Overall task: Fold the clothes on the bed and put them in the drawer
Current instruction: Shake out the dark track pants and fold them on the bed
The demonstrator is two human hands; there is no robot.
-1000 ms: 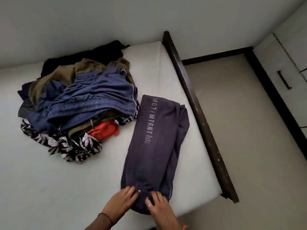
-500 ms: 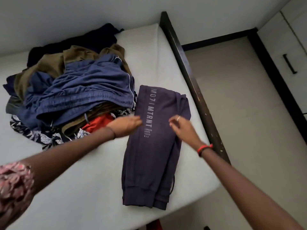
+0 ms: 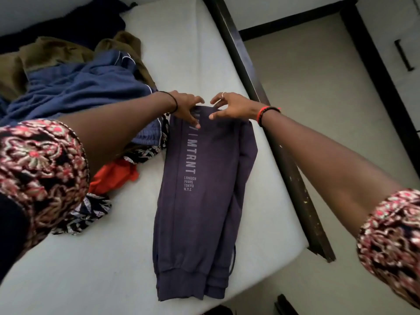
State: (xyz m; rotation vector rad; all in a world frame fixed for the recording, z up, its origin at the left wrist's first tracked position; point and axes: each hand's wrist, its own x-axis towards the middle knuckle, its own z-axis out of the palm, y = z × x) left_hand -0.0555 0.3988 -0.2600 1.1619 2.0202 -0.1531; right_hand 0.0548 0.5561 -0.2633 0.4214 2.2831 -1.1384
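Note:
Purple sweatpants (image 3: 204, 201) with grey "MTRNT" lettering lie folded lengthwise on the white mattress (image 3: 91, 269), cuffs at the near edge. Both my arms reach across to their far end. My left hand (image 3: 185, 108) has its thumb on top of the far edge and its fingers arched over it. My right hand (image 3: 231, 106), with a ring, pinches the same edge just to the right. The drawer front (image 3: 409, 30) with a dark handle (image 3: 404, 55) shows at the upper right.
A heap of unfolded clothes (image 3: 79, 87), blue, olive, black, red and floral, lies left of the sweatpants. A dark wooden bed rail (image 3: 291, 169) runs along the mattress's right side. Beige floor (image 3: 318, 98) lies between the bed and the drawers.
My hands left the cuffs at the near end, moved up along the sweatpants and now hold the far edge. The view has leaned in closer over the bed.

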